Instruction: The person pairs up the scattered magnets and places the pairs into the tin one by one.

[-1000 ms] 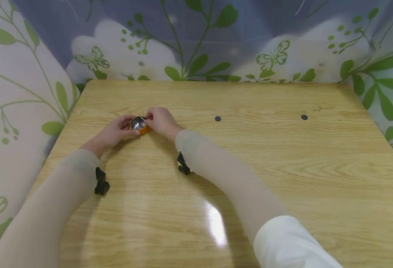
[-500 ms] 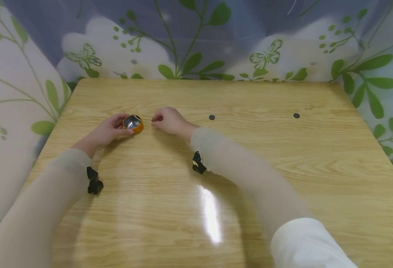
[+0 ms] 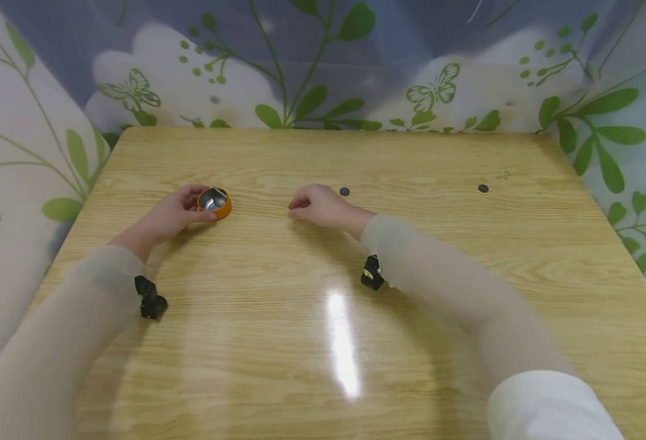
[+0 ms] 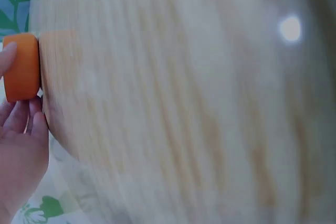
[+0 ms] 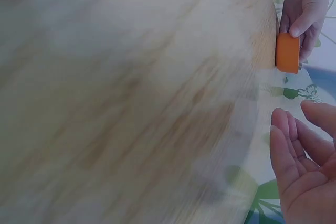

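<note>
Toward the left of the table, my left hand point(image 3: 171, 217) holds a small round orange dish point(image 3: 223, 212) with a shiny metal inside, thumb at the near side and fingers at the far side. A small piece stands up at the dish's back rim. The left wrist view shows the orange wall point(image 4: 23, 72) side-on at the tabletop, thumb above and fingers below in that view. To the right of the dish, my right hand point(image 3: 325, 206) hovers near the table. In the right wrist view its thumb stands apart from its loosely bent fingers point(image 5: 283, 150), with nothing between them.
A dark round disc point(image 3: 345, 191) lies just beyond my right hand, and a second dark disc point(image 3: 483, 188) lies farther right. The wooden table point(image 3: 267, 342) ends at a leaf-patterned curtain point(image 3: 389, 91) behind and at the sides.
My right hand has come away from the dish and moved right, toward the nearer disc. My left hand stays on the dish. The head view has shifted slightly.
</note>
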Motion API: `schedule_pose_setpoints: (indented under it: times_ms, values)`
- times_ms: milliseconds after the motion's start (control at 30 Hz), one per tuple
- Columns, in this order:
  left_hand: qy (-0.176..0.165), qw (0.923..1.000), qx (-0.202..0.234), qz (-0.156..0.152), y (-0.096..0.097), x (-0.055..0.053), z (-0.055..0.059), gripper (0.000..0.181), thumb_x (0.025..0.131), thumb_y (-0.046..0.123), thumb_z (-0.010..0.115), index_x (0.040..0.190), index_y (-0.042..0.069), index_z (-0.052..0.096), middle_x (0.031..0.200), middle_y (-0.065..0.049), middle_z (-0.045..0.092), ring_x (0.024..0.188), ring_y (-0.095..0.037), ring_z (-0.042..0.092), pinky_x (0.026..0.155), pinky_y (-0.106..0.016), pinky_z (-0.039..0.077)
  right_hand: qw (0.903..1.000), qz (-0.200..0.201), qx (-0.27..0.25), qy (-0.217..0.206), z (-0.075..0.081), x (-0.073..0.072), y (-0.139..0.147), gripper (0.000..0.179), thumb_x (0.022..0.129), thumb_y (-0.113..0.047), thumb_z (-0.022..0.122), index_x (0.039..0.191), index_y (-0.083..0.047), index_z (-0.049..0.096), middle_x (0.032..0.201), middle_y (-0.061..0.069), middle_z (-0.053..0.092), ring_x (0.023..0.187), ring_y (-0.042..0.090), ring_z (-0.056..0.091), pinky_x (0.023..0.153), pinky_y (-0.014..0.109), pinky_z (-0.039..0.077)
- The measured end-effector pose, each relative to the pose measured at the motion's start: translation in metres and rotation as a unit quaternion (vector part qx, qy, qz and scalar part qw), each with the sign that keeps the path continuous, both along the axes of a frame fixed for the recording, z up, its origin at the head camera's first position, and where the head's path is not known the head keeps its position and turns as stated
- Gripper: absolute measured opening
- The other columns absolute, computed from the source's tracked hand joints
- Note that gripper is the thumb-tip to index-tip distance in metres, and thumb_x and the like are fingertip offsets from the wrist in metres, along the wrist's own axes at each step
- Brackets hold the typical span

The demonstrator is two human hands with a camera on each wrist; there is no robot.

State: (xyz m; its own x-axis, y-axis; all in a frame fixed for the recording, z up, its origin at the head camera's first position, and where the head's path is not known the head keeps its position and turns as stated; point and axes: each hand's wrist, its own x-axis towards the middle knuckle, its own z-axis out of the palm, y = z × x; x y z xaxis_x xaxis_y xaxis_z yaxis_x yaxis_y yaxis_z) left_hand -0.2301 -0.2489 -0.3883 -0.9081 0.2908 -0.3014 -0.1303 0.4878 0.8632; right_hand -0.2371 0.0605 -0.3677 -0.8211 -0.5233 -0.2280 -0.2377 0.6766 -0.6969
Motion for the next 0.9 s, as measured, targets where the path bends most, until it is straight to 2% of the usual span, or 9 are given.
schedule_pose_setpoints:
  times_ms: [233, 400, 700, 900]
  values:
    - [0.009, 0.9994, -0.032, 0.006, 0.007, 0.005, 0.007, 0.081, 0.087, 0.016, 0.067, 0.147, 0.001, 0.015, 0.146, -0.024, 0.026, 0.134, -0.036, 0.025, 0.107, -0.048, 0.024, 0.9998, 0.012, 0.003, -0.018, 0.006, 0.015, 0.025, 0.029, 0.093, -0.019, 0.059, 0.116, -0.001, 0.063, 0.111, 0.010, 0.064, 0.100, 0.020, 0.059, 0.084, 0.030, 0.048]
    - [0.009, 0.9992, -0.037, 0.014, 0.009, 0.010, 0.011, 0.085, 0.088, 0.018, 0.067, 0.149, 0.002, 0.009, 0.148, -0.026, 0.022, 0.135, -0.036, 0.023, 0.107, -0.048, 0.023, 0.9997, 0.016, 0.017, -0.001, 0.007, 0.023, 0.046, 0.030, 0.093, -0.021, 0.059, 0.116, -0.002, 0.064, 0.111, 0.009, 0.064, 0.103, 0.021, 0.058, 0.087, 0.033, 0.047]
    - [0.000, 0.9984, -0.031, 0.048, 0.005, 0.023, 0.008, 0.085, 0.089, 0.021, 0.065, 0.148, -0.001, 0.008, 0.143, -0.029, 0.029, 0.131, -0.038, 0.030, 0.105, -0.048, 0.029, 0.9997, -0.021, 0.008, -0.013, 0.009, 0.033, 0.084, 0.033, 0.093, -0.023, 0.059, 0.118, -0.002, 0.063, 0.116, 0.011, 0.062, 0.107, 0.024, 0.056, 0.089, 0.038, 0.045]
    - [-0.015, 0.9976, -0.033, 0.060, 0.006, 0.039, 0.011, 0.082, 0.090, 0.023, 0.064, 0.147, -0.004, 0.010, 0.144, -0.028, 0.029, 0.131, -0.037, 0.032, 0.104, -0.046, 0.031, 0.9988, -0.043, 0.010, -0.022, 0.008, 0.038, 0.112, 0.034, 0.093, -0.024, 0.059, 0.119, -0.002, 0.062, 0.121, 0.014, 0.059, 0.110, 0.026, 0.054, 0.089, 0.040, 0.045]
